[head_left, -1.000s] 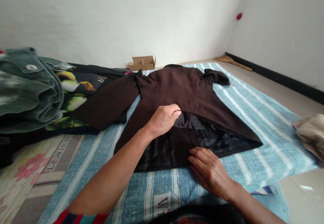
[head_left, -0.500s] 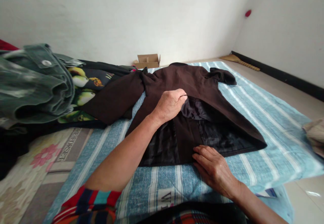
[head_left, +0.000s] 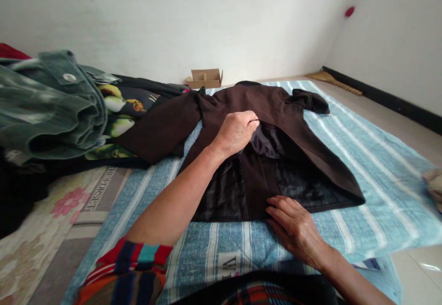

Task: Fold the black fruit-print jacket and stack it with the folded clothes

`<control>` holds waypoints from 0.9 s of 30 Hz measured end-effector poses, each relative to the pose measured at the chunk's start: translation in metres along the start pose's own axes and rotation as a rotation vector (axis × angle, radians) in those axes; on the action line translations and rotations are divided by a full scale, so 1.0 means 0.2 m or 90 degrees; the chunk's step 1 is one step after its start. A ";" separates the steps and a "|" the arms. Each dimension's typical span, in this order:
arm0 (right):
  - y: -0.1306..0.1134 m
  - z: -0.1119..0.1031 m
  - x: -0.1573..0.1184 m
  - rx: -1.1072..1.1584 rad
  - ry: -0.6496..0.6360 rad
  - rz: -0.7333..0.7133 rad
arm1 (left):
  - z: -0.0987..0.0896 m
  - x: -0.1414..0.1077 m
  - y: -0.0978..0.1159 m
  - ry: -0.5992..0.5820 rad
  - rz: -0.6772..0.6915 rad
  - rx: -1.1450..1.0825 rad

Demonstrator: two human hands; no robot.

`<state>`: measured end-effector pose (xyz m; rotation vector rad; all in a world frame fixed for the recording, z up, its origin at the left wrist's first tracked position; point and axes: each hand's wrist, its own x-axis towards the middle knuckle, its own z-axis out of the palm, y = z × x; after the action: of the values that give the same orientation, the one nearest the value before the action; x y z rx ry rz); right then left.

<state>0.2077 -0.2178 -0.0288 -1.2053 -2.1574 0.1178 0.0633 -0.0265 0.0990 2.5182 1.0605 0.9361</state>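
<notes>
— Left hand (head_left: 236, 132) first: what is it doing?

— Left hand is mine, closed in a pinch on the back hem of the dark brown woollen coat (head_left: 272, 125), holding that edge up off the rest so the shiny black lining (head_left: 300, 187) shows underneath.

— And the other one?

— My right hand (head_left: 297, 229) lies flat, fingers spread, holding nothing. Its fingertips press on the lower edge of the coat, at the near hem, just where brown cloth meets the bedding.

— Where does the coat lie?

— Spread back-up on the pale blue quilt with white stripes (head_left: 362, 158), collar toward the far wall. One sleeve reaches out to my left onto the pile of clothes; the other is bunched up short near the far right shoulder.

— What is in that pile?

— A folded green corduroy garment with a metal snap button (head_left: 51, 107) on top, and beside it a black cloth printed with green and yellow fruit (head_left: 120, 112).

— Any writing you can read?

— Two bits. The flowered beige mat (head_left: 62, 222) to my left carries a grey band with letters that look like "THE FORSET" (head_left: 99, 187), running lengthwise. On the quilt just before me is a white patch with large letters, "VI" (head_left: 229, 266) showing; the rest is hidden by my clothing.

— Anything smaller?

— An open brown cardboard box (head_left: 206, 78) against the far wall, and my striped red, blue and teal sleeve (head_left: 134, 261) at the bottom.
</notes>
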 end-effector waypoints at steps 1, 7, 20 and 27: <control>0.00 0.00 0.00 0.000 0.002 0.000 | 0.00 -0.02 0.01 -0.005 0.003 -0.005; -0.01 0.00 0.00 0.000 0.009 0.013 | -0.02 -0.13 0.01 -0.064 0.018 -0.036; 0.02 -0.03 0.00 0.020 -0.032 0.012 | 0.05 -0.41 -0.04 -0.305 0.127 -0.081; 0.05 -0.04 -0.04 0.007 -0.001 0.039 | 0.11 -0.56 -0.04 -0.330 0.180 -0.006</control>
<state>0.2223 -0.2213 -0.0306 -1.2668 -2.1189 0.1568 0.0140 -0.1005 0.0278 2.7216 0.5511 0.3009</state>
